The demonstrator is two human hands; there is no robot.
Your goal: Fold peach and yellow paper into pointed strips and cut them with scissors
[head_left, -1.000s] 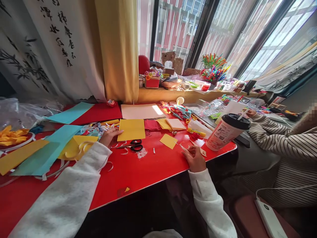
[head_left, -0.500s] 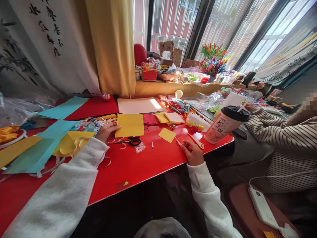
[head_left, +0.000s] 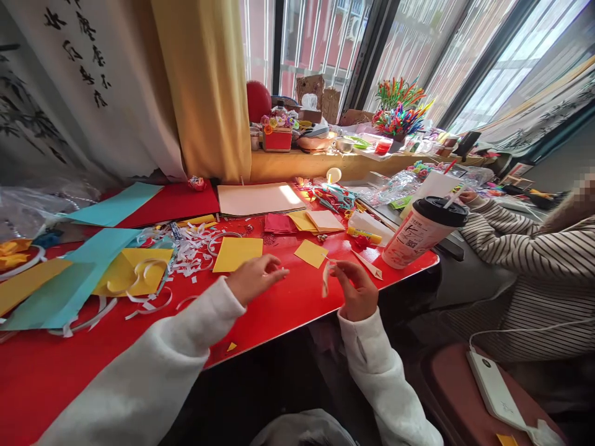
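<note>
In the head view, my right hand (head_left: 357, 291) pinches a narrow pale-pink folded paper piece (head_left: 325, 280) just above the table's front edge. My left hand (head_left: 255, 277) is over the red table with its fingers reaching right, apart, and nothing visible in them. Behind its wrist lies a yellow paper sheet (head_left: 238, 254). Between the hands and slightly farther back is a smaller yellow paper square (head_left: 311, 253). A cone-shaped folded paper (head_left: 368, 265) rests to the right of my right hand.
Close on the right stands a lidded paper cup (head_left: 409, 238) with a straw. White paper scraps (head_left: 193, 251) and blue sheets (head_left: 88, 272) cover the left side. Farther back lie small paper stacks (head_left: 279, 223) and a glue stick (head_left: 365, 235). A person in a striped sleeve (head_left: 502, 232) sits at right.
My left hand has let go of the yellow sheet and moved right, towards my right hand. The sheet now lies flat where the black scissors showed. My right hand has lifted the pale paper piece.
</note>
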